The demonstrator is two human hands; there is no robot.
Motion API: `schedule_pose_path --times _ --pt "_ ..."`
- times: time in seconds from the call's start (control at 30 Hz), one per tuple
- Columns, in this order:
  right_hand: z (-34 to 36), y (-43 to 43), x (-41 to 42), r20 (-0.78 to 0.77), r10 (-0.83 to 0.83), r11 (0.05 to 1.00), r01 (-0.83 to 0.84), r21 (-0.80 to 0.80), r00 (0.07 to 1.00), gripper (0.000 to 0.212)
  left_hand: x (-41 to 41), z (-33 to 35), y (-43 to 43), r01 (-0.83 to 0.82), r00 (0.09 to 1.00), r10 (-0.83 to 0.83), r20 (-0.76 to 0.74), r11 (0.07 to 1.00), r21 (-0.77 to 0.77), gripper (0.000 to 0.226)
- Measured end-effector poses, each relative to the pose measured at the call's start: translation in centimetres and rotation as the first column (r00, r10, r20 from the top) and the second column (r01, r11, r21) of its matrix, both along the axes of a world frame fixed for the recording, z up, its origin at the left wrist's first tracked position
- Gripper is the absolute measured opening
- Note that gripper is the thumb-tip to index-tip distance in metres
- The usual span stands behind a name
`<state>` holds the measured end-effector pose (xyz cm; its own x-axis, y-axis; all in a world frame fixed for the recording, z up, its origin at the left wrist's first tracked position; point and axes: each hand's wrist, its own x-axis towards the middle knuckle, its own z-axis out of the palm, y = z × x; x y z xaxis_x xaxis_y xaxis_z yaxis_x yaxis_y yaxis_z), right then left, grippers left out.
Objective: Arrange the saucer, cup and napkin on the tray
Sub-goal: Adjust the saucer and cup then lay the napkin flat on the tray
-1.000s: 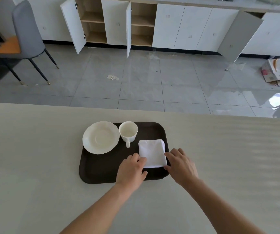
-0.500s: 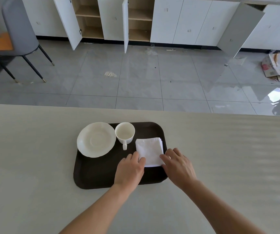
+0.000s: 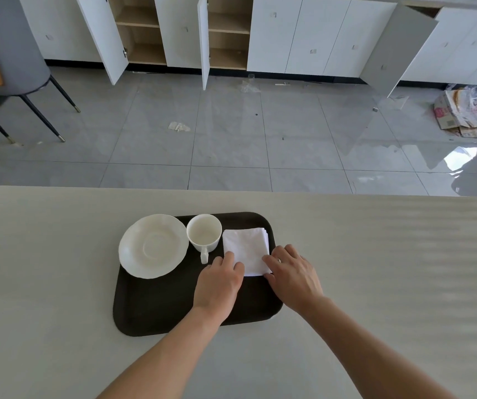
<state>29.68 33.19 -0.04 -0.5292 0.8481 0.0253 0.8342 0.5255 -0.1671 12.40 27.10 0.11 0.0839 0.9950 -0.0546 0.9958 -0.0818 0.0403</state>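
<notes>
The left hand [image 3: 219,283] lies palm down on the tray, its grip released, fingertips [image 3: 231,259] pressing the near left corner of the folded white napkin [image 3: 246,247]. The right hand [image 3: 293,273] mirrors it from the other side, its grip also released and flat, fingertips [image 3: 269,259] resting on the napkin's near right edge. Neither hand lifts or pinches the cloth.

The napkin sits on the right part of the dark brown tray [image 3: 159,309], toward the far side. Just left of it stands the white cup [image 3: 204,233], upright and empty, handle pointing toward the person. Left of the cup lies the white saucer [image 3: 153,246], its rim overhanging the tray's left edge and nearly touching the cup.

The tray rests on a pale desk [image 3: 375,269]. Beyond the desk lie a grey tiled floor [image 3: 231,133] and white cabinets [image 3: 303,38], some with open doors.
</notes>
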Motion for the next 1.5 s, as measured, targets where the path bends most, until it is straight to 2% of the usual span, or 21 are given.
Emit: schedule_pose_path --times 0.27,0.4,0.67,0.83,1.07,1.2,1.3,1.37,1.43,1.5 --pt "-0.3 1.4 -0.4 -0.003 0.02 0.999 -0.02 0.025 1.0 0.008 0.5 0.1 1.2 0.033 0.998 -0.033 -0.056 0.999 -0.008 0.024" --pt "-0.4 1.9 -0.6 -0.012 0.021 0.999 -0.021 0.025 1.0 0.01 0.7 0.1 1.9 0.015 0.997 -0.02 -0.078 0.998 -0.057 0.014" --pt "-0.4 2.7 -1.0 0.004 -0.007 1.0 0.007 0.008 1.0 0.012 0.8 0.8 3.0 0.006 0.993 -0.016 -0.114 0.996 -0.092 0.016" --pt "-0.7 2.9 -1.1 -0.024 -0.012 1.0 0.012 0.004 1.0 0.013 0.7 0.5 2.9 0.019 0.996 -0.027 -0.082 0.995 -0.097 0.014" --pt "-1.2 3.4 -0.6 -0.099 0.01 1.0 -0.009 0.005 0.995 0.012 0.8 0.0 2.6 0.031 0.999 -0.031 -0.026 0.999 -0.006 0.022" --pt "-1.3 3.7 -0.8 -0.078 0.029 1.0 -0.029 -0.008 0.997 0.014 0.7 -0.3 2.4 0.032 0.999 -0.032 -0.028 0.999 -0.003 0.023" --pt "-1.3 3.8 -0.3 -0.075 0.052 0.998 -0.053 -0.022 0.996 0.028 0.5 -0.5 2.7 0.013 1.0 -0.014 0.026 0.999 0.045 0.021" --pt "-1.1 4.0 -0.2 -0.109 0.03 0.998 -0.036 -0.052 0.994 0.043 0.5 -0.8 3.1 -0.019 0.998 0.016 0.066 0.999 0.045 0.027" --pt "-1.0 4.7 -0.5 -0.12 -0.026 0.994 0.013 -0.109 0.992 0.055 0.8 -1.3 3.9 -0.025 0.996 0.024 0.089 1.0 0.012 0.047" --pt "-1.2 5.8 -1.2 -0.031 -0.012 0.987 0.007 -0.161 0.999 0.059 1.1 -1.7 4.7 -0.024 0.997 0.027 0.067 0.999 -0.035 0.063"
